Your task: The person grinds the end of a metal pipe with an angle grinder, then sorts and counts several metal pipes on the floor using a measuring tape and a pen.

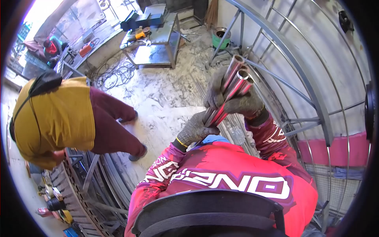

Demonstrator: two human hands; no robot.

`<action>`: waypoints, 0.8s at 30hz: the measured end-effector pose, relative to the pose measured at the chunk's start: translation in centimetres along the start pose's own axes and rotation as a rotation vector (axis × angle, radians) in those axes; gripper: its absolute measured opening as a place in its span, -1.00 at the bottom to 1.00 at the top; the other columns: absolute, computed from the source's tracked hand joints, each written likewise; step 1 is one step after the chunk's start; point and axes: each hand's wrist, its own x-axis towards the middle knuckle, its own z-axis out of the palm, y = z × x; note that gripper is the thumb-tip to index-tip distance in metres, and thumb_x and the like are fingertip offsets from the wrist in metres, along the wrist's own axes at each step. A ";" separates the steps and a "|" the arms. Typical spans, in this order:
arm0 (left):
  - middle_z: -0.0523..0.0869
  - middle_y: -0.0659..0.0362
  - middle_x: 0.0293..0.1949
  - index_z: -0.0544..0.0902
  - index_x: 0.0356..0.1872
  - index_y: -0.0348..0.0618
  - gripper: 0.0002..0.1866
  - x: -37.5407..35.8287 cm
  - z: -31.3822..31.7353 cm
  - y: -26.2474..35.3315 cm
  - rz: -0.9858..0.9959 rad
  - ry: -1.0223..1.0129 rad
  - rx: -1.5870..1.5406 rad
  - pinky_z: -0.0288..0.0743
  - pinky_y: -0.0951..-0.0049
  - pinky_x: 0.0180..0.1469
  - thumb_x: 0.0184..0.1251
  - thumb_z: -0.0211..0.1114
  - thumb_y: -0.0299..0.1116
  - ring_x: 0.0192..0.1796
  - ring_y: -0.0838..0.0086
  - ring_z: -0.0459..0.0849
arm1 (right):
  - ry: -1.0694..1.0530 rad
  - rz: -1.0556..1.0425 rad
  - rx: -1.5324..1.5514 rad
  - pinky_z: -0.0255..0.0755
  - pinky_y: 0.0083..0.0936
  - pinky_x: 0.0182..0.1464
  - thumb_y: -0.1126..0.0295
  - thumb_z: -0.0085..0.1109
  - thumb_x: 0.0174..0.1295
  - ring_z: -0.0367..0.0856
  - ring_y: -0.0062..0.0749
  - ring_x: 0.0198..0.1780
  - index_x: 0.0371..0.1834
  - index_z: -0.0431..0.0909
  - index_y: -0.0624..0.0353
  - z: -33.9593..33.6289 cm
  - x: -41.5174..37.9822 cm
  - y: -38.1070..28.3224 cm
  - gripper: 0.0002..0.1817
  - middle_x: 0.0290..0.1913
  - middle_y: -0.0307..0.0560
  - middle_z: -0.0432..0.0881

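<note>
Gloved fingers of the right hand curl fully around the upper part of a bundle of shiny steel tubes, and the left hand, in a matching grey knit glove, is closed tight around the lower end of the same bundle at about seven o'clock from the right. The tubes sit just right of the middle of the view, above the person's red printed jersey, tilted so that their open ends point toward one o'clock. They are round, hollow and mirror-bright, picking up red reflections along their lower lengths; at least three mouths show at the top. A curved grey metal frame with thin bars arches past at three o'clock. At twelve o'clock from the tubes a green bucket stands on the dusty floor; its contents cannot be made out. At eleven o'clock is a steel workbench bearing an orange-and-black power tool. At nine o'clock a co-worker in a mustard shirt bends forward.
</note>
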 end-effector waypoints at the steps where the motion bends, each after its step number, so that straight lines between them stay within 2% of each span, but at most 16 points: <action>1: 0.73 0.15 -0.27 0.66 0.00 -0.21 -0.49 1.3 -1.4 -0.1 -0.010 -0.008 0.003 0.55 0.33 -0.03 -0.04 0.59 -0.36 -0.17 0.47 0.65 | 0.010 -0.005 0.006 0.62 -0.41 -0.04 0.38 0.66 -0.11 0.70 -0.38 -0.08 0.21 0.46 0.27 -1.2 1.5 0.0 -0.23 -0.14 -0.13 0.68; 3: 0.73 0.17 -0.32 0.67 -0.12 -0.23 -0.59 4.9 -4.4 -0.1 -0.035 0.054 0.172 0.57 0.38 -0.11 -0.03 0.57 -0.37 -0.24 0.51 0.67 | 0.018 0.056 -0.022 0.61 -0.36 0.03 0.36 0.64 -0.07 0.71 -0.33 -0.03 0.30 0.42 0.31 -3.9 5.0 -0.7 -0.18 -0.07 -0.05 0.70; 4: 0.74 0.18 -0.35 0.67 -0.19 -0.24 -0.65 6.5 -5.9 0.1 -0.050 0.087 0.259 0.59 0.40 -0.16 -0.02 0.56 -0.38 -0.28 0.53 0.68 | -0.024 0.051 -0.073 0.58 -0.32 0.12 0.33 0.63 -0.06 0.71 -0.30 0.01 0.41 0.31 0.33 -5.7 6.7 -0.5 -0.06 -0.01 0.02 0.71; 7: 0.72 0.17 -0.37 0.68 -0.23 -0.24 -0.67 10.3 -9.8 1.5 0.036 0.244 0.310 0.58 0.39 -0.18 -0.03 0.56 -0.39 -0.29 0.51 0.67 | 0.004 0.073 -0.091 0.54 -0.34 0.18 0.34 0.63 -0.07 0.69 -0.31 0.07 0.49 0.22 0.29 -7.0 12.7 -1.6 0.02 0.04 0.02 0.70; 8: 0.69 0.18 -0.42 0.68 -0.25 -0.22 -0.69 11.5 -11.7 1.4 0.006 0.300 0.389 0.56 0.39 -0.24 -0.04 0.55 -0.39 -0.34 0.50 0.65 | -0.019 0.058 -0.265 0.53 -0.35 0.22 0.40 0.53 0.02 0.66 -0.25 0.15 0.55 0.13 0.23 -8.4 15.1 -1.8 0.01 0.10 0.08 0.68; 9: 0.67 0.16 -0.44 0.67 -0.28 -0.22 -0.74 13.1 -13.6 0.2 0.000 0.360 0.303 0.53 0.38 -0.27 0.01 0.52 -0.40 -0.36 0.50 0.63 | 0.061 0.059 -0.180 0.55 -0.39 0.19 0.41 0.43 0.13 0.66 -0.26 0.16 0.55 0.18 0.19 -10.5 16.8 -0.6 -0.11 0.12 0.09 0.68; 11: 0.66 0.18 -0.45 0.66 -0.32 -0.23 -0.80 15.2 -17.5 0.1 -0.050 0.511 0.326 0.51 0.38 -0.31 0.06 0.49 -0.42 -0.36 0.51 0.62 | 0.060 -0.019 -0.069 0.59 -0.41 0.13 0.37 0.39 0.20 0.67 -0.31 0.14 0.51 0.26 0.20 -13.6 20.0 -0.8 -0.21 0.11 0.05 0.69; 12: 0.68 0.19 -0.46 0.65 -0.35 -0.24 -0.80 15.9 -19.3 0.5 -0.029 0.571 0.299 0.51 0.39 -0.32 0.08 0.51 -0.43 -0.38 0.53 0.63 | 0.193 -0.018 -0.167 0.63 -0.40 0.02 0.34 0.35 0.24 0.71 -0.37 0.05 0.36 0.46 0.24 -14.4 21.1 -1.4 -0.39 0.04 -0.04 0.73; 13: 0.70 0.20 -0.47 0.64 -0.37 -0.24 -0.80 16.4 -21.6 0.8 -0.001 0.628 0.273 0.52 0.40 -0.33 0.09 0.52 -0.43 -0.39 0.54 0.64 | 0.188 -0.006 -0.167 0.63 -0.40 0.02 0.34 0.35 0.24 0.71 -0.37 0.05 0.36 0.46 0.24 -16.3 22.3 -1.3 -0.39 0.04 -0.04 0.73; 15: 0.68 0.25 -0.47 0.64 -0.38 -0.23 -0.81 17.1 -26.2 0.2 0.116 0.795 0.200 0.48 0.44 -0.34 0.14 0.51 -0.42 -0.41 0.56 0.60 | 0.337 0.146 -0.682 0.64 -0.35 0.06 0.41 0.19 0.28 0.71 -0.25 0.04 0.36 0.41 0.35 -21.6 24.0 0.3 -0.44 0.09 0.10 0.68; 16: 0.66 0.27 -0.48 0.64 -0.37 -0.23 -0.81 17.2 -27.9 0.2 0.130 0.856 0.176 0.46 0.46 -0.34 0.16 0.51 -0.40 -0.41 0.56 0.58 | 0.348 0.167 -0.674 0.64 -0.35 0.06 0.41 0.19 0.28 0.71 -0.25 0.04 0.36 0.41 0.35 -24.3 24.2 2.2 -0.44 0.09 0.10 0.68; 18: 0.63 0.29 -0.47 0.64 -0.35 -0.22 -0.81 18.6 -31.6 -0.1 0.169 0.937 0.169 0.43 0.49 -0.33 0.18 0.50 -0.38 -0.40 0.56 0.54 | 0.341 0.194 -0.970 0.62 -0.34 0.02 0.32 0.17 0.34 0.72 -0.17 -0.05 0.09 0.57 0.23 -31.1 24.4 7.3 -0.67 -0.04 0.11 0.71; 20: 0.62 0.28 -0.43 0.65 -0.32 -0.21 -0.79 18.3 -35.2 -1.4 0.154 1.005 0.206 0.43 0.48 -0.27 0.22 0.50 -0.33 -0.35 0.56 0.54 | 0.317 0.221 -1.283 0.59 -0.33 -0.02 0.22 0.14 0.39 0.72 -0.09 -0.14 -0.17 0.74 0.11 -36.0 24.9 12.4 -0.76 -0.16 0.12 0.73; 21: 0.62 0.29 -0.42 0.65 -0.31 -0.21 -0.79 18.6 -37.2 -2.4 0.159 1.025 0.182 0.44 0.47 -0.25 0.23 0.50 -0.33 -0.33 0.56 0.53 | 0.326 0.236 -1.291 0.59 -0.33 -0.02 0.22 0.14 0.39 0.72 -0.09 -0.14 -0.17 0.74 0.11 -37.9 25.6 14.8 -0.76 -0.16 0.12 0.73; 23: 0.60 0.30 -0.43 0.64 -0.32 -0.23 -0.78 19.3 -40.3 -3.4 0.124 1.067 0.193 0.42 0.46 -0.26 0.22 0.50 -0.33 -0.34 0.55 0.51 | 0.500 0.491 -1.482 0.57 -0.28 0.04 0.24 0.19 0.35 0.72 -0.06 -0.12 -0.13 0.72 0.10 -40.6 26.6 18.9 -0.78 -0.20 0.11 0.74; 24: 0.58 0.29 -0.44 0.64 -0.33 -0.23 -0.78 19.9 -41.5 -3.4 0.101 1.075 0.175 0.41 0.45 -0.28 0.21 0.49 -0.34 -0.36 0.55 0.49 | 0.510 0.509 -1.489 0.57 -0.28 0.04 0.24 0.19 0.35 0.72 -0.06 -0.12 -0.13 0.72 0.10 -42.2 27.5 19.6 -0.78 -0.20 0.11 0.74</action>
